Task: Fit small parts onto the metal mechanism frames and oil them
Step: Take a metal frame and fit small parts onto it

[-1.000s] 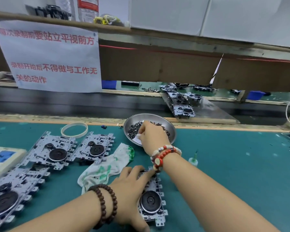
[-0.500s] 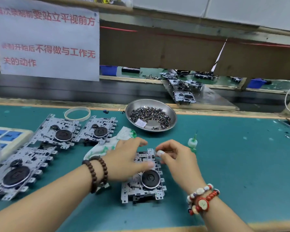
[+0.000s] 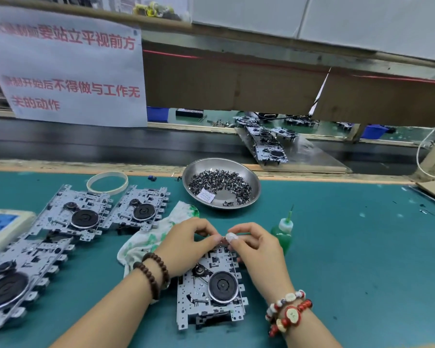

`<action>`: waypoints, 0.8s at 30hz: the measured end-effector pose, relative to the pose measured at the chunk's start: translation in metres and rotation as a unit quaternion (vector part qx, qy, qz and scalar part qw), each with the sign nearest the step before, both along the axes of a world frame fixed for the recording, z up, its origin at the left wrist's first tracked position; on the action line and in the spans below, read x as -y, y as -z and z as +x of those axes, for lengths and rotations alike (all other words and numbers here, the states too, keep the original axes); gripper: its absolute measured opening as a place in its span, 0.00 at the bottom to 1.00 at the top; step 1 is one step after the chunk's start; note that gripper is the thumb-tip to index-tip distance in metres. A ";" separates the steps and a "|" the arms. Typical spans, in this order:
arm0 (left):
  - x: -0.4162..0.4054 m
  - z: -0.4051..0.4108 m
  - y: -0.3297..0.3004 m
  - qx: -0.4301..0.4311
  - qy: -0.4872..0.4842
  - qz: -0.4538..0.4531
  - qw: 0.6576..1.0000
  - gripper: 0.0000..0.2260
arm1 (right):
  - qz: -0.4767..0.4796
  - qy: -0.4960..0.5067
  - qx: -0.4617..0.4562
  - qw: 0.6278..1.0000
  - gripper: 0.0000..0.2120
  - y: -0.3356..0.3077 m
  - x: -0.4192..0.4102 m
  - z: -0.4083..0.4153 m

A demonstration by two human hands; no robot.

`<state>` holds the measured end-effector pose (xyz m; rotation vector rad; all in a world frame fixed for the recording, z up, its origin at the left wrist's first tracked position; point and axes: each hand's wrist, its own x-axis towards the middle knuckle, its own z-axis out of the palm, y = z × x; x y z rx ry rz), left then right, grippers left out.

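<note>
A metal mechanism frame (image 3: 209, 293) with a black round wheel lies on the green mat in front of me. My left hand (image 3: 186, 247) and my right hand (image 3: 256, 249) meet at its far edge, fingertips pinched together on a small part (image 3: 223, 239) that is too tiny to make out. A steel bowl (image 3: 251, 179) holds several small dark parts behind the hands. A green oil bottle (image 3: 283, 233) with a thin needle tip stands just right of my right hand. Three more frames (image 3: 81, 217) lie to the left.
A stained white cloth (image 3: 146, 241) lies under my left wrist. A tape ring (image 3: 107, 183) sits at the mat's back edge, a blue-and-white box (image 3: 0, 227) at far left. A conveyor belt (image 3: 86, 146) runs behind, with more frames on a slanted plate (image 3: 312, 156).
My right hand came back from the steel bowl to the frame's far edge. Both hands have since drawn together there, fingertips now touching over the small part.
</note>
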<state>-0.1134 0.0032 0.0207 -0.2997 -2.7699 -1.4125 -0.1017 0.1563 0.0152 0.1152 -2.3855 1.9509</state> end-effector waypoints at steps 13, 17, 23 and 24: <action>0.005 0.002 0.010 -0.037 0.017 0.016 0.999 0.06 | 0.072 -0.037 -0.061 0.995 0.10 0.004 -0.003 0.000; 0.005 0.003 0.010 -0.048 0.025 0.003 0.999 0.08 | 0.124 -0.029 -0.076 0.989 0.10 0.006 -0.003 0.003; 0.006 0.002 0.011 -0.053 0.030 -0.010 0.998 0.07 | 0.142 -0.027 -0.070 0.987 0.10 0.008 -0.002 0.007; 0.006 0.002 0.012 -0.051 0.030 -0.009 0.998 0.07 | 0.144 -0.027 -0.067 0.987 0.09 0.008 -0.002 0.007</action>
